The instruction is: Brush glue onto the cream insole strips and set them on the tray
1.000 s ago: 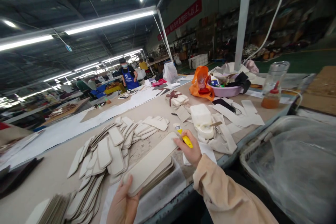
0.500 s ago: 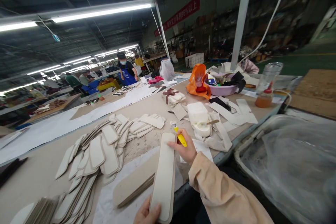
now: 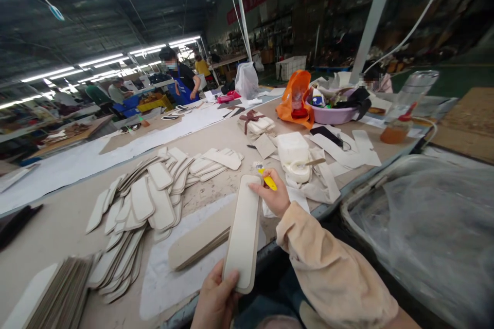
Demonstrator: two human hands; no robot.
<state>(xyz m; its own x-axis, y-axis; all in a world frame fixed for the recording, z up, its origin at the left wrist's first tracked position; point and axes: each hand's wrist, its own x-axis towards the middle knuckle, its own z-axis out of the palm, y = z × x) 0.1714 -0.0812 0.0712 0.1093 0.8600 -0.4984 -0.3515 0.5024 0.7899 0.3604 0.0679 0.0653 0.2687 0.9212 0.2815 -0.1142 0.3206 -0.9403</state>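
A long cream panel with rounded ends (image 3: 242,234) is held tilted above the table's front edge. My left hand (image 3: 219,293) grips its lower end, thumb on top. At the upper end, my right hand (image 3: 275,193) presses with thumb and fingers and also holds a yellow-handled brush (image 3: 269,181), bristles pointing away to the upper left. Just left of the panel, a stack of similar beige panels (image 3: 198,239) lies on a white sheet (image 3: 158,288). Farther left is a spread pile of cream pieces (image 3: 142,200).
A white tub (image 3: 293,149) stands behind my right hand. Beyond it are an orange bag (image 3: 295,100), a purple basin (image 3: 334,115) and a bottle of amber liquid (image 3: 397,128). A plastic-lined bin (image 3: 424,231) is at right. Persons work in the background.
The camera view has tilted down and shifted. Both hands and the panel appear slightly higher in view, with more of my left hand showing. The grips are unchanged.
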